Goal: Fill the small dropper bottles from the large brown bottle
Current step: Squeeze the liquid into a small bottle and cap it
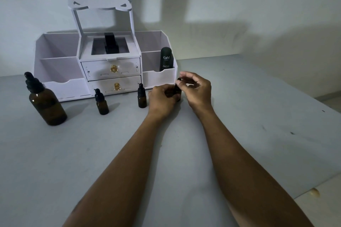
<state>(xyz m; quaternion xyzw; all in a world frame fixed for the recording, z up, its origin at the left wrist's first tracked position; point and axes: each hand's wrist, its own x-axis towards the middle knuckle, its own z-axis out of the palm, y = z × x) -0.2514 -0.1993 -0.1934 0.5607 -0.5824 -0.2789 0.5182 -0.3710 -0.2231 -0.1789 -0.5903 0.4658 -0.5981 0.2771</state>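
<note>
The large brown bottle with a black dropper cap stands at the left of the table. Two small brown dropper bottles stand capped further right: one in front of the organizer's drawers, another just left of my hands. My left hand grips the body of a third small bottle, mostly hidden by the fingers. My right hand pinches that bottle's black dropper cap from the right, its other fingers raised.
A white cosmetic organizer with two gold-knobbed drawers stands at the back against the wall, close behind my hands. A dark Kahf bottle sits in its right compartment. The table edge runs along the right.
</note>
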